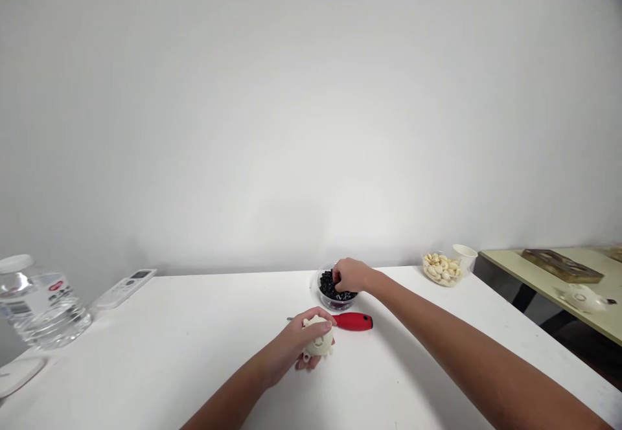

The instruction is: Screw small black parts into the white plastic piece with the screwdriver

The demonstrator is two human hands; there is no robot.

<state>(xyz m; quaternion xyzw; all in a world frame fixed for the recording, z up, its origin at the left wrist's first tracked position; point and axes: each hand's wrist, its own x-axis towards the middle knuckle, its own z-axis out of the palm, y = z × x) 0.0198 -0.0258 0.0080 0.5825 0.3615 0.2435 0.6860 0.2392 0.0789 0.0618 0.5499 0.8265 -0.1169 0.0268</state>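
Note:
My left hand (311, 339) is closed around a cream-coloured, rounded plastic part (318, 340) with small knobs and a tube-like stub on its rim. My right hand (352, 276) reaches into a clear round bowl (334, 305) of small black pieces (328, 283). Its fingers are curled together, with the tips among the pieces; what they pinch, if anything, is hidden. Between the bowl and my left hand lies a screwdriver (354, 321) with a red handle and black end. Its shaft runs behind my left hand, and the metal tip shows on the other side.
At the right back of the white table (170, 352) stand a clear bowl of cream-coloured pieces (441, 268) and a white cup (465, 256). A remote control (125, 289) and a large water bottle (41, 304) are on the left. A second table (515, 265) adjoins on the right.

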